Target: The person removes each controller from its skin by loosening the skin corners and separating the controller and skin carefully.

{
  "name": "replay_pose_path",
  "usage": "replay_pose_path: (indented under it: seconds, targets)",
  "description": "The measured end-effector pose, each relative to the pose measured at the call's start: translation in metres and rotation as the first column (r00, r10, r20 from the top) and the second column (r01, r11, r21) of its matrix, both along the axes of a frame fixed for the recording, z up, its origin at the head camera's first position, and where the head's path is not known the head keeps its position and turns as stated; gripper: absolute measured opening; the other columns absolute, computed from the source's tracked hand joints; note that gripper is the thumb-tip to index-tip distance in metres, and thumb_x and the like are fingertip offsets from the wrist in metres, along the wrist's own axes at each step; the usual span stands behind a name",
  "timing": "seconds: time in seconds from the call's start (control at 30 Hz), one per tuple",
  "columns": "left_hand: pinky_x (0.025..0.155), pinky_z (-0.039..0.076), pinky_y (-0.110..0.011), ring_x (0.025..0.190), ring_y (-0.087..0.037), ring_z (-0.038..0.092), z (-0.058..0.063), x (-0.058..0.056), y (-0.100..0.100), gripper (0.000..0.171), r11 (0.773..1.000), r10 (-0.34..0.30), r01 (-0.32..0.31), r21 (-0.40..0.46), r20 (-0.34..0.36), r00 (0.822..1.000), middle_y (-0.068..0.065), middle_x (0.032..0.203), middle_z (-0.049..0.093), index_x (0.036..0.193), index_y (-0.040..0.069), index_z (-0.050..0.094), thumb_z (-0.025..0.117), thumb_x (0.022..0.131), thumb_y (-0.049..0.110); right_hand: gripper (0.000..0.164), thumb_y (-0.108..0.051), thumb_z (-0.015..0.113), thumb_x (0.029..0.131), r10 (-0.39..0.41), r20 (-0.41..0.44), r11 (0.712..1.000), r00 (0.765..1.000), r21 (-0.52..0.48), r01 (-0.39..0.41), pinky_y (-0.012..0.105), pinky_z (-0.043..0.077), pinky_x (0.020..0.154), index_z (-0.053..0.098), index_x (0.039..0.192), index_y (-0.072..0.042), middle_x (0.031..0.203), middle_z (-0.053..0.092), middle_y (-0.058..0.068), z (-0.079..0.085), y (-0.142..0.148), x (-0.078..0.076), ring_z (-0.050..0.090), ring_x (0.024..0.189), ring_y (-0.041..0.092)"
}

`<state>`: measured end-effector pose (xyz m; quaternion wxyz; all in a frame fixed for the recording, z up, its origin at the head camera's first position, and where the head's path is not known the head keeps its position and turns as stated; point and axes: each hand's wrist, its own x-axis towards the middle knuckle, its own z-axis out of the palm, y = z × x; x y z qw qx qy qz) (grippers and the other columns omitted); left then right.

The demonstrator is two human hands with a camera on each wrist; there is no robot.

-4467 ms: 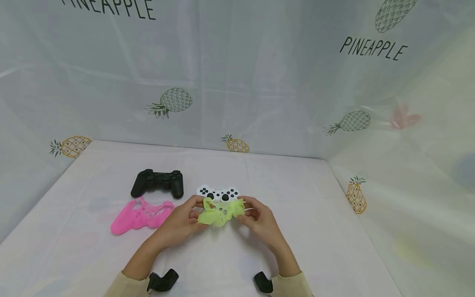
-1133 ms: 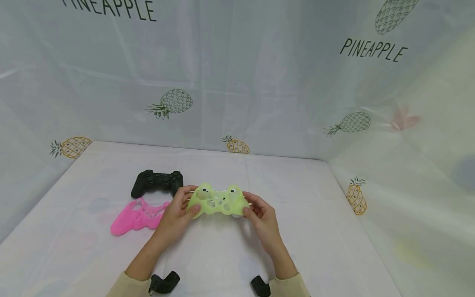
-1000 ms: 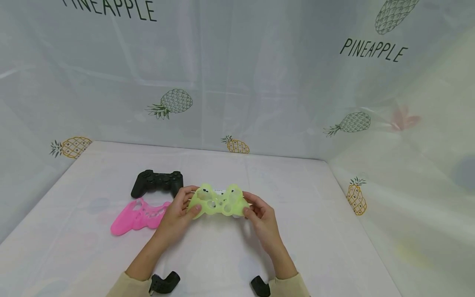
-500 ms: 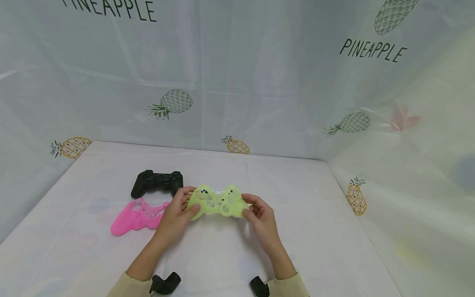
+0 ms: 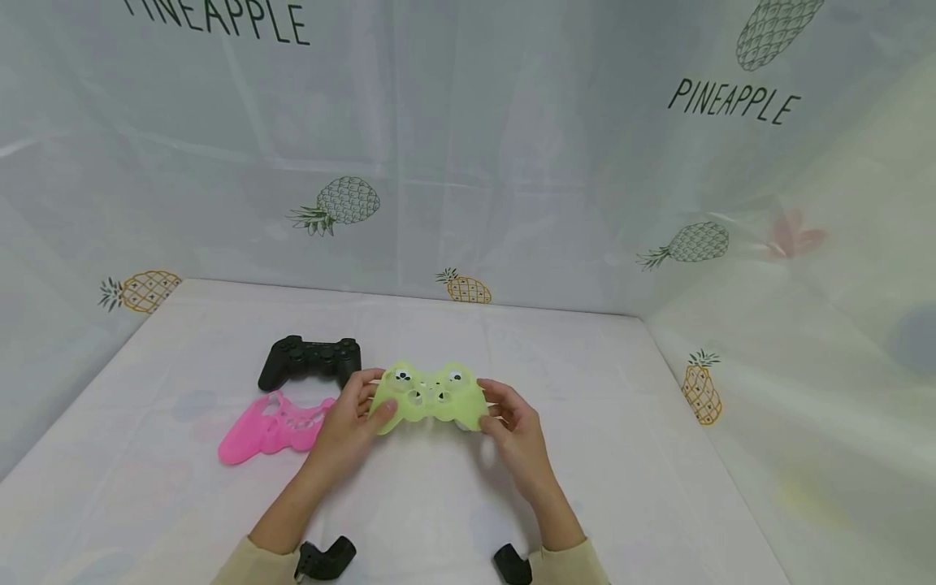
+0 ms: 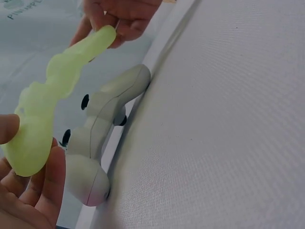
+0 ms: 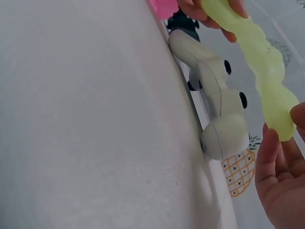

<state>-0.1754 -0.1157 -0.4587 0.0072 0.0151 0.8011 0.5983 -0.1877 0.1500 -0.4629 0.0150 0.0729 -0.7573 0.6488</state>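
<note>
My left hand (image 5: 345, 429) and right hand (image 5: 521, 439) pinch the two ends of a yellow-green silicone controller cover (image 5: 462, 400), thumbs on its near face and fingers behind. The cover is spread out between them, its cut-out holes facing up. Beneath it a white game controller (image 6: 102, 112) lies on the table, sticks upward. Both wrist views show a gap between the cover (image 7: 269, 67) and the white controller (image 7: 212, 83). From the head, the cover hides most of that controller; black button marks and sticks show through the holes.
A black game controller (image 5: 310, 357) lies at the back left of the white-covered table (image 5: 621, 455). In front of it is a pink silicone controller cover (image 5: 252, 431), its right end behind my left hand. A pineapple-print curtain (image 5: 512, 162) stands behind the table.
Several seconds ago the yellow-green cover was bunched up in front of the white controller; it is now spread over it. In the last second it shifts and tilts slightly, its holes lining up with the sticks.
</note>
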Motion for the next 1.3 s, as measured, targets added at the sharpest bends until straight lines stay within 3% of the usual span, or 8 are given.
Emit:
replay_pose_path:
  seconds: [0.27, 0.53, 0.77, 0.93, 1.3]
  targets:
    - [0.103, 0.051, -0.034, 0.119, -0.02, 0.064, -0.001, 0.001, -0.001, 0.05, 1.0, 0.008, -0.009, -0.017, -0.02, 1.0, -0.007, 0.132, 0.067, 0.151, 0.02, 0.046, 0.067, 0.107, 0.033, 0.033, -0.002, 0.072, 0.097, -0.032, 0.011, 0.999, 0.999, 0.009, 0.032, 0.024, 0.057, 0.076, 0.067, 0.129, -0.009, 0.113, 0.07, 0.014, -0.001, -0.002, 0.0, 0.066, 0.094, 0.018]
    - [0.081, 0.056, -0.026, 0.103, -0.022, 0.066, 0.0, 0.001, -0.002, 0.054, 0.998, 0.046, -0.046, -0.052, -0.013, 0.999, -0.01, 0.119, 0.062, 0.149, 0.019, 0.051, 0.075, 0.102, 0.031, 0.034, -0.002, 0.074, 0.096, -0.064, 0.006, 0.996, 0.998, 0.059, 0.063, 0.026, 0.058, 0.075, 0.067, 0.129, -0.012, 0.112, 0.069, 0.013, -0.002, -0.003, -0.001, 0.067, 0.096, 0.022]
    - [0.083, 0.056, -0.028, 0.105, -0.022, 0.066, 0.002, 0.003, -0.001, 0.054, 0.999, 0.029, -0.028, -0.045, 0.019, 0.999, -0.008, 0.12, 0.065, 0.15, 0.018, 0.053, 0.074, 0.101, 0.022, 0.033, -0.004, 0.076, 0.095, -0.106, -0.007, 0.99, 0.994, 0.091, 0.106, 0.024, 0.056, 0.075, 0.07, 0.126, -0.014, 0.11, 0.07, 0.01, 0.002, -0.001, 0.002, 0.067, 0.095, 0.021]
    - [0.082, 0.055, -0.029, 0.102, -0.02, 0.065, 0.004, 0.004, 0.001, 0.052, 0.995, 0.05, -0.05, -0.084, -0.002, 0.999, -0.006, 0.114, 0.068, 0.148, 0.018, 0.056, 0.075, 0.1, 0.023, 0.033, -0.005, 0.076, 0.096, -0.105, 0.002, 0.989, 0.994, 0.108, 0.104, 0.024, 0.056, 0.075, 0.071, 0.127, -0.015, 0.111, 0.07, 0.01, 0.005, 0.001, 0.001, 0.068, 0.096, 0.021]
    - [0.084, 0.054, -0.033, 0.099, -0.018, 0.064, 0.005, -0.003, 0.014, 0.053, 0.999, 0.005, -0.005, -0.053, -0.002, 1.0, -0.006, 0.114, 0.068, 0.144, 0.016, 0.059, 0.08, 0.096, 0.022, 0.033, -0.001, 0.074, 0.096, -0.101, 0.006, 0.983, 0.995, 0.153, 0.099, 0.024, 0.058, 0.074, 0.071, 0.127, -0.011, 0.112, 0.072, 0.012, 0.013, 0.019, -0.001, 0.07, 0.096, 0.023]
